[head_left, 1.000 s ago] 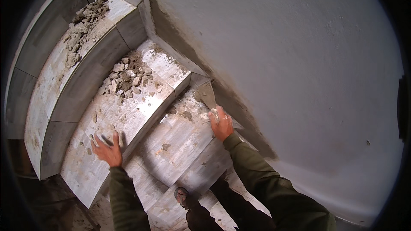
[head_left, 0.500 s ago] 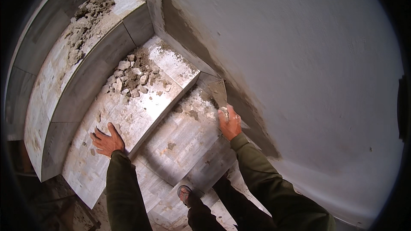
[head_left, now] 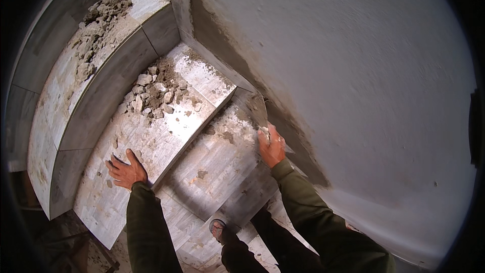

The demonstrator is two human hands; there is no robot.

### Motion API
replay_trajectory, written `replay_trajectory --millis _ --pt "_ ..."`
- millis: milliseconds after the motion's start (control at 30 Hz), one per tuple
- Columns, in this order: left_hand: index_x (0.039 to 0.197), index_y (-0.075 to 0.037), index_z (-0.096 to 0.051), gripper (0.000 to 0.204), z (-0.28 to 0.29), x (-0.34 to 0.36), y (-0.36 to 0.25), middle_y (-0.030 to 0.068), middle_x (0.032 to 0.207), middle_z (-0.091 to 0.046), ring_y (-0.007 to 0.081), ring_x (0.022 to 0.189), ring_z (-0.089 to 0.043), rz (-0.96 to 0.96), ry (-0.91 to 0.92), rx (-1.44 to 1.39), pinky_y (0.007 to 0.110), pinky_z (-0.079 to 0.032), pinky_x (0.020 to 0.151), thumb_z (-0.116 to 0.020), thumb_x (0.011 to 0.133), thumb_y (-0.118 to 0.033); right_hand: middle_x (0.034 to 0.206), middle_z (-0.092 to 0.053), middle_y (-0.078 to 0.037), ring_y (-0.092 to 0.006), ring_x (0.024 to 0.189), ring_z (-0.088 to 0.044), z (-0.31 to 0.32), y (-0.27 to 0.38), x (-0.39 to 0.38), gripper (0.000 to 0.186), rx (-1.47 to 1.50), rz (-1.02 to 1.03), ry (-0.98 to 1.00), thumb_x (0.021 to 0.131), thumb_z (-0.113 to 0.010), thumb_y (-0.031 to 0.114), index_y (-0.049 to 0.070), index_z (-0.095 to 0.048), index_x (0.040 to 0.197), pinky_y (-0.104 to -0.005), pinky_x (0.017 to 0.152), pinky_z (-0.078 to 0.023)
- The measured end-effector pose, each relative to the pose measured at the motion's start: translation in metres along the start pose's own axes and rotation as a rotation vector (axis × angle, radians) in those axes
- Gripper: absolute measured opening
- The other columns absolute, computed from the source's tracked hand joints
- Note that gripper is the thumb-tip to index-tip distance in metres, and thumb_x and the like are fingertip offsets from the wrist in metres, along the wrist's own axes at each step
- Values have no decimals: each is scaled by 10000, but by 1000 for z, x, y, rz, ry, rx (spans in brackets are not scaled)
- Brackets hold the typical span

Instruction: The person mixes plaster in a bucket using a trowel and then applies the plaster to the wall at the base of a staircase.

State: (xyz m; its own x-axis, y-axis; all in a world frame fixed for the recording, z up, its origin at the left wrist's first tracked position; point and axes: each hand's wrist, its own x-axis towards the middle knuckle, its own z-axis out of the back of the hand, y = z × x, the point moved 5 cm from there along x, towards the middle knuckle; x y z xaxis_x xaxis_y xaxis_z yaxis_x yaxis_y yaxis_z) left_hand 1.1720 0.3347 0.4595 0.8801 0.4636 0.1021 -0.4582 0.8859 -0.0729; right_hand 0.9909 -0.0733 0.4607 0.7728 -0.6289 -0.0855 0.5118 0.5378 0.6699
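My right hand (head_left: 272, 147) grips a putty knife (head_left: 259, 109). Its wide, mortar-smeared blade points up and away from me, against the corner where the step meets the wall skirting. The fingers wrap round the handle and hide most of it. My left hand (head_left: 127, 171) lies with fingers spread on the tiled tread (head_left: 151, 139) of the step to the left, holding nothing. Crumbs of mortar (head_left: 228, 136) and pale dust are scattered over the lower tread (head_left: 202, 154), beside the knife.
A pile of broken mortar lumps (head_left: 151, 93) lies on the middle step; another rubble heap (head_left: 96, 30) covers part of the step above. Along the right runs a grey plastered wall (head_left: 364, 81) with a rough brown strip (head_left: 227, 45) above the skirting. My sandalled foot (head_left: 217, 230) stands below.
The putty knife's blade has turned slightly, showing a different angle at the skirting corner. My left hand keeps its place on the tread.
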Motion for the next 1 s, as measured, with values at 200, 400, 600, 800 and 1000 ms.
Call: replay_trajectory --millis 200,400,600,800,1000 --pt "1359 -111 -305 725 0 -1 -2 96 1457 -180 301 1331 -169 -2 -4 -5 519 -121 1053 -367 845 -619 1157 -526 -245 -387 1091 -489 0 5 3 426 -20 -7 -2 883 -497 260 -4 -453 1215 -430 935 -372" --pt "1357 -113 -313 718 0 -1 0 98 1453 -191 303 1328 -174 -15 -28 -17 520 -118 1052 -375 843 -612 1104 -557 -225 -368 1045 -520 2 10 0 431 -50 31 -55 879 -508 273 -9 -459 1202 -412 904 -377" --pt "1351 -103 -326 732 3 0 2 101 1453 -191 300 1324 -184 -13 -29 -36 521 -123 1048 -386 835 -618 1089 -564 -227 -378 1033 -524 -1 3 -2 421 -17 25 -58 879 -504 268 -14 -466 1189 -420 892 -385" --pt "1323 -74 -367 722 4 2 6 127 1432 -239 306 1313 -212 -60 -81 -82 495 -139 1048 -424 827 -597 1164 -524 -233 -380 1081 -493 4 6 -5 414 2 -5 -17 889 -487 264 3 -461 1209 -428 920 -378" --pt "1319 -50 -360 702 1 -14 5 162 1414 -255 317 1309 -218 -195 -61 -121 489 -138 1050 -422 843 -562 1155 -532 -232 -382 1073 -500 8 7 -5 406 -5 18 -53 887 -488 266 -1 -474 1194 -428 914 -381"
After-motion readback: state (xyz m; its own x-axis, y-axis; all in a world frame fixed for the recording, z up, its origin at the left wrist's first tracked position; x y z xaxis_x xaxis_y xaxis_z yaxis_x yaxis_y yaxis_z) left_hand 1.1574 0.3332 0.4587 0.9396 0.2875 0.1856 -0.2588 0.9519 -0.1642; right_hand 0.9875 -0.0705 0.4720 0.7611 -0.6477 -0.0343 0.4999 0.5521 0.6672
